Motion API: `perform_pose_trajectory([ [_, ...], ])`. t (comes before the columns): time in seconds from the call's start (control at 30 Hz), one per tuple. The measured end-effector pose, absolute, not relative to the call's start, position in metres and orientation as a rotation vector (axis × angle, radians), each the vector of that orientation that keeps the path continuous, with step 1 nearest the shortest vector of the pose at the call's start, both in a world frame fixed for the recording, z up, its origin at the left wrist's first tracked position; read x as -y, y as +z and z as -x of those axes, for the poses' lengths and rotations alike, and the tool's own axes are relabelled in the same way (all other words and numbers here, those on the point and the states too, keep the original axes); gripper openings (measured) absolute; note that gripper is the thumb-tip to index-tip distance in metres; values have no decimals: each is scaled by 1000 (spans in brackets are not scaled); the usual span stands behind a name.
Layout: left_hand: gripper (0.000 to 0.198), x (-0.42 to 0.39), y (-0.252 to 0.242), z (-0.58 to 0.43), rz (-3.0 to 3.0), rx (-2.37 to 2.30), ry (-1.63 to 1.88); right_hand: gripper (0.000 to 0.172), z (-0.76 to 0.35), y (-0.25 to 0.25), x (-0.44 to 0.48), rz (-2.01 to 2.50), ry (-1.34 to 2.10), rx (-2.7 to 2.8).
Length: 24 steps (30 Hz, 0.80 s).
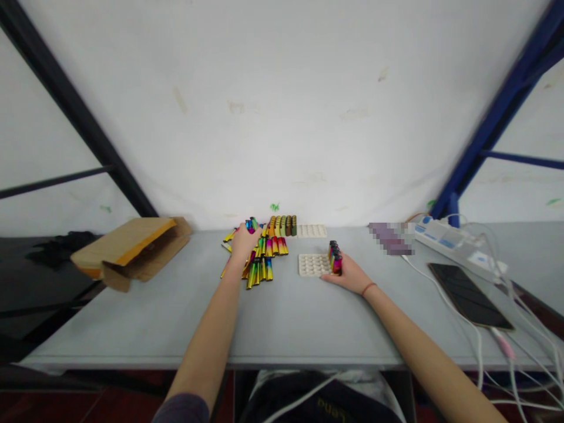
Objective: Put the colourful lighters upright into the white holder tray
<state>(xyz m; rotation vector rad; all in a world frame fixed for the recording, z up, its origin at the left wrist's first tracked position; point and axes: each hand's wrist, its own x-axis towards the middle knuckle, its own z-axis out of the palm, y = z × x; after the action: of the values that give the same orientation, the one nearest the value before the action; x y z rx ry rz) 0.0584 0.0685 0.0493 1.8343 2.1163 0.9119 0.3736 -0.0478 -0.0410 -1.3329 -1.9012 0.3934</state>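
Note:
My left hand (243, 242) reaches over a loose pile of shiny rainbow-coloured lighters (264, 271), its fingers closed around a few blue and purple lighters (251, 224) at the back of the pile. To the right, a white moulded tray (312, 265) with rows of small pockets lies flat. A row of lighters (335, 258) with black tops stands upright along its right edge. My right hand (348, 274) grips that side of the tray, thumb along the front edge and fingers beside the standing row. The right fingertips are partly hidden behind the lighters.
Behind the pile stands a block of several yellow, green and brown lighters (282, 225), beside another white tray (312, 231). An open cardboard box (132, 247) lies at left. A phone (470, 295), a power strip (458, 248) and white cables occupy the right side.

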Motion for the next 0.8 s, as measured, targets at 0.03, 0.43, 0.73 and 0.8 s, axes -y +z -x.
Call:
perform_pose_trajectory([
  [0.03, 41, -72, 49, -51, -1874, -2166, 764, 60, -374, -41, 48, 1333, 392, 1900],
  [0.43, 50, -62, 20, -62, -2026, -2375, 649, 62, -373, -40, 48, 1362, 394, 1901],
  [0.73, 56, -55, 16, -70, -2008, -2450, 733, 57, -373, -38, 50, 1353, 385, 1894],
  [0.8, 55, -53, 18, -68, -2001, -2444, 719, 56, -373, -38, 50, 1347, 384, 1894],
])
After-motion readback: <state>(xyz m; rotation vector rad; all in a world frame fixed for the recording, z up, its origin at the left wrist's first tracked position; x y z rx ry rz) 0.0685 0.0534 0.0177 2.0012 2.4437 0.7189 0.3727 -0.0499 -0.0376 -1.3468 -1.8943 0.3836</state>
